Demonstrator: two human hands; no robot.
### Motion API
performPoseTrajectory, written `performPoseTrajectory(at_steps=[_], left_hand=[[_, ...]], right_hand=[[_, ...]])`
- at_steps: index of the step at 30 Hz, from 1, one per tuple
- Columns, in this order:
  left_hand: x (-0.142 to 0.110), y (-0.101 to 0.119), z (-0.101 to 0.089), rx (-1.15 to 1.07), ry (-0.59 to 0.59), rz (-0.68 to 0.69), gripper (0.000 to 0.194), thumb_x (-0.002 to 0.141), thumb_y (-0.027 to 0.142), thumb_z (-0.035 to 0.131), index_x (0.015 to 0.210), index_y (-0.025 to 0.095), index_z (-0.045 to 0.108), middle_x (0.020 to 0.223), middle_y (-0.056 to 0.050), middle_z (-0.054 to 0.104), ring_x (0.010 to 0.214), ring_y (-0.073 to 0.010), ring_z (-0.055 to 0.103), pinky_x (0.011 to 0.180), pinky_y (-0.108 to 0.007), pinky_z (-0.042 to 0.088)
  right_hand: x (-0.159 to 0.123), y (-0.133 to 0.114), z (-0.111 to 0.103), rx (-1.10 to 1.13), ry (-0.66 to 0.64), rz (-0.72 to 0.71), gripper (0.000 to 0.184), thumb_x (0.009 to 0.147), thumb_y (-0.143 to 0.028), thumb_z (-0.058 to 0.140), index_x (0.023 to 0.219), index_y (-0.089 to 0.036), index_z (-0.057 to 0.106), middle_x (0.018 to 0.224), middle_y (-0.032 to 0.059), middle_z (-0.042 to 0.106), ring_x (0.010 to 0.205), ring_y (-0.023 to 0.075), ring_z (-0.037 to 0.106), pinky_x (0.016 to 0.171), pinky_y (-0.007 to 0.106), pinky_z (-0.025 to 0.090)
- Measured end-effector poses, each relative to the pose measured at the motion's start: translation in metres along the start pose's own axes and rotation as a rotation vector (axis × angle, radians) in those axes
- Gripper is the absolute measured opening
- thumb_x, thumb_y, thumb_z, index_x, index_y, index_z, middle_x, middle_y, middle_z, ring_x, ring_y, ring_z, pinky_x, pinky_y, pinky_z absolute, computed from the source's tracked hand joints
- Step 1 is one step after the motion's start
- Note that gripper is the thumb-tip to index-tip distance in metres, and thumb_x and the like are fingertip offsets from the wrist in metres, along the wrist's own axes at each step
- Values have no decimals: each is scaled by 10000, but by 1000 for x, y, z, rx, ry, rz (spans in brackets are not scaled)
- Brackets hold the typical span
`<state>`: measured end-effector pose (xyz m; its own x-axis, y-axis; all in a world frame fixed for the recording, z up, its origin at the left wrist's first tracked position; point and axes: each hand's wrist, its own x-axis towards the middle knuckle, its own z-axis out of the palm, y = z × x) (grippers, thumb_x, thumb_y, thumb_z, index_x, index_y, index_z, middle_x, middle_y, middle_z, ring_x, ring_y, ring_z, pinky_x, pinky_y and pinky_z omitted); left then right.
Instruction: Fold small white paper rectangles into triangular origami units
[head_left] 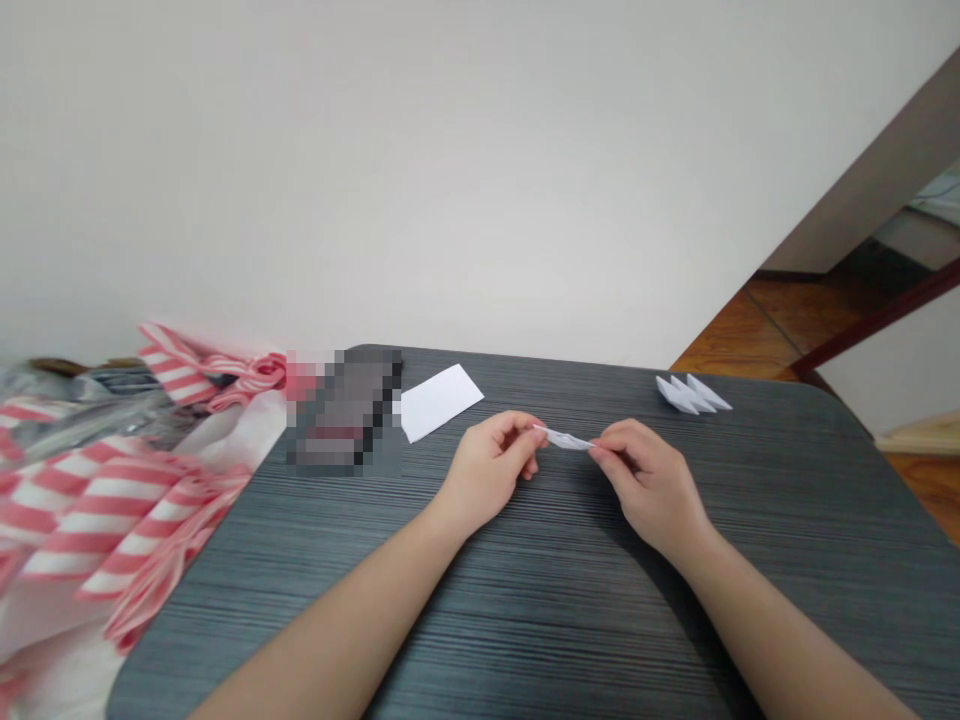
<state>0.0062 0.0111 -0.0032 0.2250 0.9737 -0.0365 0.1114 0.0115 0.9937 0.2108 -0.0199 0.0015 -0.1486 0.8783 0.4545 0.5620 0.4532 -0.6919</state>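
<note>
Our left hand (pixel 486 472) is curling its fingers and pinching one end of a narrow folded white paper strip (pixel 564 438), while our right hand (pixel 649 488) is gripping the other end between thumb and fingers. Both forearms are angling inward over a dark grey wood-grain table (pixel 525 620), with folded paper pieces (pixel 691 394) lying beyond the right hand and a white paper rectangle (pixel 439 402) beyond the left.

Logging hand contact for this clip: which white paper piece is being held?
The narrow folded strip, pinched between the left hand and right hand. The flat sheet and the folded pieces lie apart on the table, untouched.
</note>
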Motion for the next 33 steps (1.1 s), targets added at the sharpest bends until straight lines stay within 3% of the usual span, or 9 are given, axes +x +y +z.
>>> performPoseTrajectory(at_steps=[8,14,23,33], left_hand=[[-6,-1,-1,343,71,183,160,904,266,588,857,176,711,657,7,662,597,-121,618,565,-217,472],[-5,-3,-2,447,128,269,167,916,271,585,840,179,702,705,-8,693,692,-146,649,597,-229,483],[-5,0,-3,459,32,320,154,923,256,583,889,186,716,734,-11,704,702,-144,654,633,-233,496],[-5,1,-3,435,-40,254,184,937,294,548,931,197,705,715,-13,670,691,-157,642,629,-242,491]], right_hand=[[0,1,0,-22,11,17,103,908,-149,619,830,-194,669,813,33,667,751,166,615,686,283,472],[-1,-4,2,-35,-2,26,126,907,-158,617,794,-196,657,770,24,652,674,151,585,614,274,444],[-1,-4,2,-43,-11,34,131,899,-149,626,777,-190,653,756,19,652,667,148,589,622,265,443],[0,-3,2,-45,-33,30,118,911,-153,618,806,-197,649,788,32,662,718,168,609,666,282,462]])
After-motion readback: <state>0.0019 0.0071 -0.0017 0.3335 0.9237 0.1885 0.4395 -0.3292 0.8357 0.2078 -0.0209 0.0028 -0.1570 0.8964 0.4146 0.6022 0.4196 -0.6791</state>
